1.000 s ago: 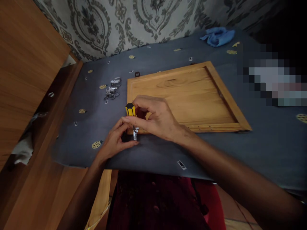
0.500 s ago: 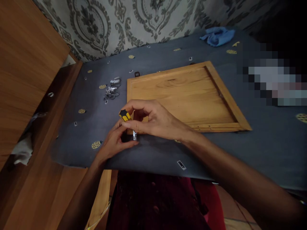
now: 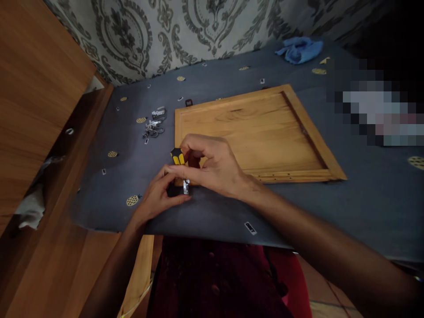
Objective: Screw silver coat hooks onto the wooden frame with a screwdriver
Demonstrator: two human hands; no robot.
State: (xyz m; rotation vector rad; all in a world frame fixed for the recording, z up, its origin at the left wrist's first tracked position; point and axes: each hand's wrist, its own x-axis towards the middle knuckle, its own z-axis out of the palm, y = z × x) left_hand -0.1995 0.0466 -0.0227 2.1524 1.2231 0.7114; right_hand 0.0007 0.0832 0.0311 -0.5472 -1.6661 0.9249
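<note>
A wooden cabinet door [image 3: 258,132] lies flat on a dark blue sheet. At its near left corner, my right hand [image 3: 212,165] is wrapped round a screwdriver with a yellow and black handle [image 3: 177,157], held roughly upright. My left hand [image 3: 159,194] pinches a small shiny metal hinge piece [image 3: 186,186] against the door's corner edge, just under the screwdriver. The screwdriver's tip is hidden behind my fingers.
A small heap of metal hinges and fittings [image 3: 155,123] lies on the sheet left of the door. A blue cloth [image 3: 300,48] sits at the far edge by the patterned wall. Wooden furniture [image 3: 39,110] stands at the left. A blurred patch covers the right side.
The screwdriver handle tipped left and down half a second ago, then came back upright. My left hand and the metal piece stayed where they were.
</note>
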